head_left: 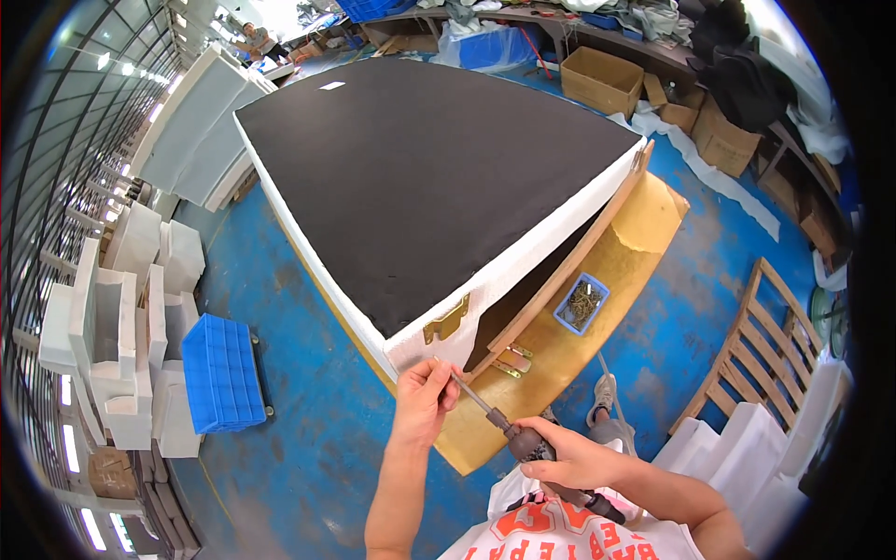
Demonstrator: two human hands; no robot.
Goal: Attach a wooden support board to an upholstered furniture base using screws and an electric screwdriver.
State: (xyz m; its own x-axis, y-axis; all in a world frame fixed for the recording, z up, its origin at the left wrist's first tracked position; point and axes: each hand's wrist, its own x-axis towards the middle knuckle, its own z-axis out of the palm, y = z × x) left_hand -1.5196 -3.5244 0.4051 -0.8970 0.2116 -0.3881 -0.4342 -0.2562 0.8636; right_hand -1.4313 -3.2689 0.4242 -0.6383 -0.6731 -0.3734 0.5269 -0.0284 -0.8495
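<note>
My right hand (574, 459) is wrapped round a dark power screwdriver (530, 442), whose long bit points up and left. At the bit's tip my left hand (425, 392) is closed in a pinch; whatever is between its fingers is too small to make out. Just beyond them, a brass-coloured metal bracket (446, 322) sits on the white side of a large padded panel with a black top (439, 168). On the tan padded ledge (644, 224) lie loose metal plates (512, 360) and a small blue tray (568, 320) of screws.
A blue wheeled bin (222, 373) and stacked white foam pieces (112, 317) stand to the left. At the right lean a wooden slatted frame (761, 331) and more white pieces (728, 448). Cardboard boxes (602, 82) line the far bench. A person (264, 42) is at the far left.
</note>
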